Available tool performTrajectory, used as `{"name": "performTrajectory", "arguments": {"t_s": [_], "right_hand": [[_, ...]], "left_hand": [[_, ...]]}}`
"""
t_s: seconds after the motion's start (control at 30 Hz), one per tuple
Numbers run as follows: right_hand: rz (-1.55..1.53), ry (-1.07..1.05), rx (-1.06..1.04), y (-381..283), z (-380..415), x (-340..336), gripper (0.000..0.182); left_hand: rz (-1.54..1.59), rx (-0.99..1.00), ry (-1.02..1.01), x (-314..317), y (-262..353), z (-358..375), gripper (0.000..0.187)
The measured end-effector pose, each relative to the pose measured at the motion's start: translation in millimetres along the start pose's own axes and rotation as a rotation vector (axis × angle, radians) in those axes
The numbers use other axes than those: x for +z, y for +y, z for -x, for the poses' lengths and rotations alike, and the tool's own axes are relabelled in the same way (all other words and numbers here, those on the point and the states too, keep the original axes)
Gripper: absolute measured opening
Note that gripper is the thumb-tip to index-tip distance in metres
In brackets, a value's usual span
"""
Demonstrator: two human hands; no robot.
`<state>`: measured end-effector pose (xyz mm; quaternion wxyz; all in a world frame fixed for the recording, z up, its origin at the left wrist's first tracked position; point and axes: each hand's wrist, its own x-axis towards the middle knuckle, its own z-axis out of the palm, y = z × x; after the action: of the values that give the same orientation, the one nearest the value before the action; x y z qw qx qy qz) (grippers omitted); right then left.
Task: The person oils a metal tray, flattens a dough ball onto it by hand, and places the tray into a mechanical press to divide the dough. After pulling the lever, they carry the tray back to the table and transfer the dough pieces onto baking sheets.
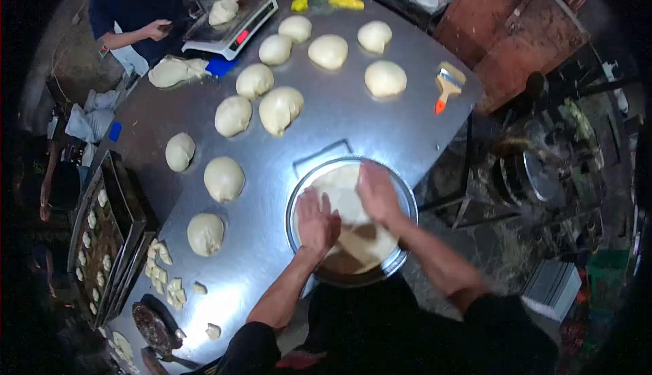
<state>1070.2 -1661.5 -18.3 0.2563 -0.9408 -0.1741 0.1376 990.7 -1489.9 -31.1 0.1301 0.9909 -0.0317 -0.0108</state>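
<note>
A round metal pan point(411, 202) sits at the near edge of the steel table, with a flat sheet of pale dough point(345, 198) spread inside it. My left hand point(317, 224) lies on the left part of the dough, fingers stretched out and thumb apart. Toward the far right side of the pan, my right hand point(377, 193) presses on the dough near the rim. Its fingers look extended, though slightly blurred. Neither hand grasps anything. A wire-like stand point(322, 156) or frame shows just behind the pan.
Several round dough balls point(224, 179) rest across the steel table point(326, 113). A brush point(449, 87) lies at right. At the far left a co-worker point(132, 11) touches dough on a scale point(234, 25). Stacked trays point(112, 239) with small dough pieces stand left.
</note>
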Motion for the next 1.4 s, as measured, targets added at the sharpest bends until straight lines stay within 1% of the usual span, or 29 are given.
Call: {"name": "performTrajectory", "arguments": {"t_s": [0.03,0.07,0.1,0.13,0.17,0.23,0.27,0.3,0.37,0.4,0.5,0.53,0.6,0.63,0.7,0.73,0.77,0.83,0.9,0.97,1.0,1.03,1.07,1.1,1.17,1.23,1.3,1.33,1.4], "right_hand": [[0.231,0.051,0.037,6.2,5.8,20.7,0.052],[0.232,0.054,0.034,9.9,18.9,22.7,0.052],[0.265,0.095,-0.106,15.3,30.6,20.0,0.052],[0.323,0.146,-0.273,23.5,20.3,5.3,0.052],[0.321,0.144,-0.274,30.2,1.6,-2.5,0.052],[0.119,-0.035,-0.481,37.8,-18.9,-15.8,0.051],[-0.095,-0.163,-0.415,35.5,-30.5,-23.8,0.049],[-0.098,-0.148,-0.42,27.5,-22.6,-27.6,0.049],[-0.281,0.076,-0.068,7.3,-2.5,-28.9,0.05],[0.047,0.081,-0.133,18.1,9.1,-13.0,0.056],[0.165,0.051,-0.199,35.8,11.3,-13.1,0.062],[0.179,-0.117,-0.112,28.9,-0.5,-26.4,0.066],[0.234,-0.104,-0.103,-3.3,-4.4,-39.0,0.067],[0.295,-0.088,-0.084,-15.7,-14.1,-44.2,0.067],[0.175,-0.165,-0.2,-5.4,-30.3,-23.2,0.067],[0.138,-0.18,-0.207,-11.1,-40.0,-24.3,0.067],[0.116,-0.18,-0.232,-18.9,-54.7,-29.2,0.068],[0.186,-0.157,-0.185,-46.6,-47.8,0.2,0.068],[0.311,-0.012,-0.388,-65.2,-21.7,39.4,0.065],[0.26,-0.077,-0.407,-74.9,-7.1,43.5,0.067],[0.157,-0.218,-0.48,-78.9,-0.6,33.5,0.07],[0.054,-0.353,-0.553,-81.5,1.8,30.1,0.073],[0.25,-0.222,-0.545,-75.9,8.1,52.4,0.072],[0.26,-0.227,-0.543,-77.5,6.9,53.8,0.072],[0.252,-0.235,-0.66,-84.9,8.4,64.3,0.063],[0.002,-0.565,-0.629,-80.5,-21.3,52.6,0.069],[0.306,-0.255,-0.474,-63.2,-26.5,34.1,0.066],[0.308,-0.27,-0.462,-55.8,-27.2,34.4,0.066],[0.226,-0.123,-0.589,-42.0,-32.0,38.9,0.063]], "left_hand": [[0.062,0.088,0.009,5.7,2.7,-13.9,0.071],[0.074,0.225,0.001,9.6,-1.5,-23.2,0.072],[0.081,0.368,-0.011,13.2,-9.8,-33.0,0.072],[0.027,0.287,-0.061,15.2,-8.7,-32.8,0.073],[0.026,0.285,-0.063,20.7,-8.5,-36.6,0.073],[0.059,0.031,0.069,13.2,8.4,-8.3,0.073],[0.08,-0.005,0.062,9.3,8.8,0.2,0.073],[0.056,-0.016,-0.003,-0.8,6.6,9.2,0.072],[0.051,0.019,-0.039,-2.3,10.3,2.0,0.073],[0.099,0.224,0.038,6.1,11.5,-18.4,0.068],[0.019,0.194,0.132,7.0,17.6,-33.7,0.053],[0.013,0.188,0.143,-6.8,12.1,-39.8,0.053],[0.563,0.107,-0.054,-42.9,-12.2,-57.0,0.05],[0.587,0.034,0.255,-62.0,-16.4,-60.7,0.044],[0.126,0.199,0.471,-43.5,-52.6,-86.5,0.035],[0.272,0.04,0.282,-33.2,-55.7,-79.7,0.031],[0.259,0.034,0.299,-27.4,-62.2,-77.7,0.031],[0.397,-0.172,0.11,-23.8,-72.9,-64.2,0.032],[0.424,-0.242,0.034,-38.4,-69.2,-42.5,0.031],[0.519,-0.322,-0.1,-50.0,-77.3,-30.7,0.035],[0.615,-0.29,0.035,-45.4,-83.2,-34.7,0.037],[0.662,-0.098,0.185,-25.7,-95.7,-41.9,0.036],[0.583,-0.032,0.184,-9.3,-96.3,-43.5,0.036],[0.512,0.034,0.185,-3.9,-89.4,-44.6,0.037],[0.545,-0.029,0.145,-1.5,-100.8,-37.1,0.037],[0.638,-0.112,0.081,-24.2,-100.1,-24.5,0.036],[0.398,-0.059,0.133,-14.9,-107.6,-6.6,0.037],[0.412,-0.063,0.12,-11.8,-107.8,-1.6,0.037],[0.345,-0.107,0.14,-12.0,-107.7,10.7,0.036]]}}
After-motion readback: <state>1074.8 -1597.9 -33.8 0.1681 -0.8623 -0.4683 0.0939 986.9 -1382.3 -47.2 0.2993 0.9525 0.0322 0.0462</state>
